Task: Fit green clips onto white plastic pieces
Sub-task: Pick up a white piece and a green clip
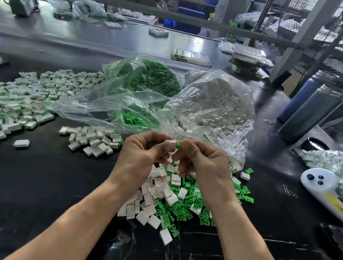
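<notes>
Two hands (173, 155) — glossy green clip (177, 145); smooth white rectangular piece (171, 142).

Mixed pile of clips and pieces (169, 201) on the table (44, 192) below both hands, two bags (207, 104) behind, finished pieces (19, 102) far left, bottles (310, 109) right

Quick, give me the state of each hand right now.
Left hand: closed, pinching a white piece.
Right hand: closed, pinching a green clip against that piece.
</notes>
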`<move>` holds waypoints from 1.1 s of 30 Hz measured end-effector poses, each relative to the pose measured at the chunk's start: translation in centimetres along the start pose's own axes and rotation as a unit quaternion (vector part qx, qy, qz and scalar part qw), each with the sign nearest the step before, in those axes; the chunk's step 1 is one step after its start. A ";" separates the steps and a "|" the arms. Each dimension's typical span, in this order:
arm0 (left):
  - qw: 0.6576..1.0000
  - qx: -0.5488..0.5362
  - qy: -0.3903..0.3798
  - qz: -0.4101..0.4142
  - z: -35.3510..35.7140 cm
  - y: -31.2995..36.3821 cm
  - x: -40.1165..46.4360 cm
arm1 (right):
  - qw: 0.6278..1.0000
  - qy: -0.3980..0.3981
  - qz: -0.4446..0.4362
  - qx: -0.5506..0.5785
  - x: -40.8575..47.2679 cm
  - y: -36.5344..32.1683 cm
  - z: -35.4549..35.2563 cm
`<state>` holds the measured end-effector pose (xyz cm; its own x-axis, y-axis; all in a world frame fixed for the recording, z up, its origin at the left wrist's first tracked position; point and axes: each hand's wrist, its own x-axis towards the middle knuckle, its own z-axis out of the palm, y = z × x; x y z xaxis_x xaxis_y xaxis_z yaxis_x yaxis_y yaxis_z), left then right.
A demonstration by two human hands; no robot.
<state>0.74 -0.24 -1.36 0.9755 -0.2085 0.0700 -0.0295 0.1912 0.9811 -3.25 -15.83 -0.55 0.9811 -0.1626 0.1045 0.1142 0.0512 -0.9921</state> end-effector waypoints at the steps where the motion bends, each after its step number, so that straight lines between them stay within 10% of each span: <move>1: 1.000 -0.001 -0.003 -0.003 0.0 -0.1 0.1 | 1.000 0.000 0.007 0.023 0.0 0.0 0.1; 10: 0.995 -0.042 -0.090 -0.005 1.4 -0.2 -0.6 | 0.988 0.059 0.137 0.029 0.1 0.7 1.6; 33: 0.996 0.002 -0.087 0.027 2.2 -0.5 -1.0 | 0.991 0.107 0.064 0.059 -0.1 0.6 2.7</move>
<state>-0.68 -2.19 -1.57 0.9201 -0.3605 0.1533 -0.0831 0.2029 0.9757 -2.90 -13.16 -1.02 0.9350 -0.3511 -0.0508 0.0208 0.1972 -0.9801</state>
